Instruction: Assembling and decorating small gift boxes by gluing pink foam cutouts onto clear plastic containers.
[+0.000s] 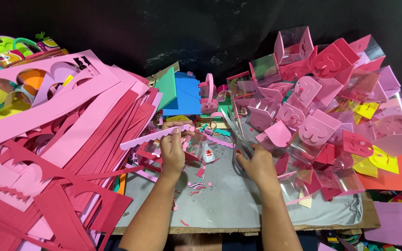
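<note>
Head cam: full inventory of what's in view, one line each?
Foam offcut sheets: big pile, pink and crimson, left side.
Scalloped strip: one, light pink, in the left hand.
Scissors: one pair, metal blades, in the right hand, blades pointing away.
Glue bottle: one, small, white with red label, lying between the hands.
Boxes: a heap, clear plastic with pink foam panels, right side.
Blue sheet: one, textured, back centre.
Green sheet: one, beside the blue one.
Yellow pieces: a few, among the boxes at right.
Table: one, grey top, foam scraps on it.
Left hand: pinches the strip.
Right hand: grips the scissors.
</note>
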